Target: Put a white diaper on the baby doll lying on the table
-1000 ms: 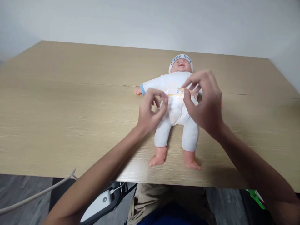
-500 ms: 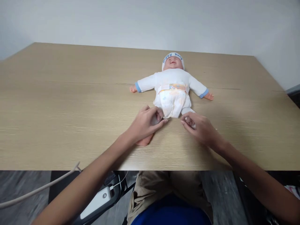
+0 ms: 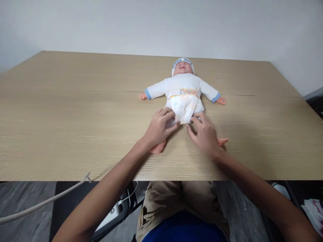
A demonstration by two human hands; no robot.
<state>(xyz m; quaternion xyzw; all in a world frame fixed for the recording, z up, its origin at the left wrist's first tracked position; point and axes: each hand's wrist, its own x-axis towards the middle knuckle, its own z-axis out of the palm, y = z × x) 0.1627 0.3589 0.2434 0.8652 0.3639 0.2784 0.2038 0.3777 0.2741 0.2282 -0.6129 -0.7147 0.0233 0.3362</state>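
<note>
A baby doll (image 3: 183, 79) lies face up on the table in a white shirt with blue cuffs and a lettered white cap. It wears a white diaper (image 3: 183, 107) with a printed orange waistband. My left hand (image 3: 161, 127) is over the doll's leg at the diaper's left side, its bent fingers and thumb closed on the leg edge. On the opposite side, my right hand (image 3: 204, 132) has its thumb and forefinger at the diaper's lower right edge. Both hands largely cover the doll's legs; a foot shows beside each wrist.
The wooden table (image 3: 75, 134) ends at a pale wall (image 3: 151, 27) behind. A beige cable (image 3: 50, 204) rises to the table's front edge at left. Below it sits a white device (image 3: 108, 215) with a thin cord. Packets (image 3: 313, 213) lie low at right.
My right hand has moved left and up onto the diaper's edge, uncovering the doll's foot on that side. My left hand has shifted slightly along the other edge. The view has moved a little.
</note>
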